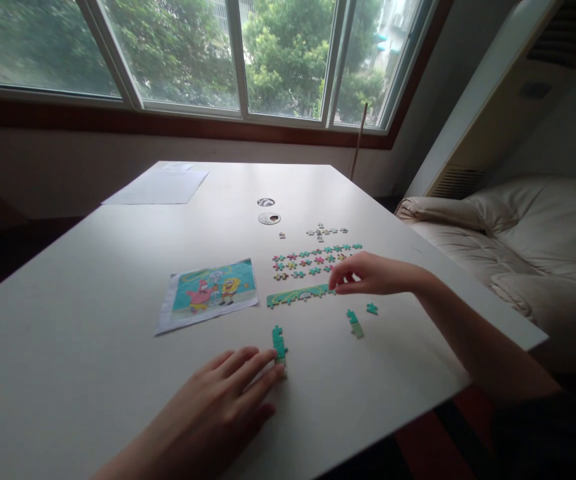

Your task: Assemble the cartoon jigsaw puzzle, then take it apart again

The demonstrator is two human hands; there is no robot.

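Note:
My left hand [235, 393] lies flat near the front of the white table, fingers stretched out. Its fingertips rest on a short upright strip of joined green puzzle pieces [279, 340], covering part of its lower end. Curled in a pinch, my right hand [363, 273] is at the right end of a long row of joined puzzle pieces [298, 293]; its fingertips partly hide the piece there. To the right are a short joined pair of puzzle pieces [353, 321] and a single green puzzle piece [372, 308].
Loose puzzle pieces [314, 262] lie in rows beyond the long strip, with paler pieces [325, 232] farther back. A printed cartoon picture [213, 290] lies left. Two round items [269, 219] and white paper sheets [158, 187] are farther away. A sofa [493, 220] stands right of the table.

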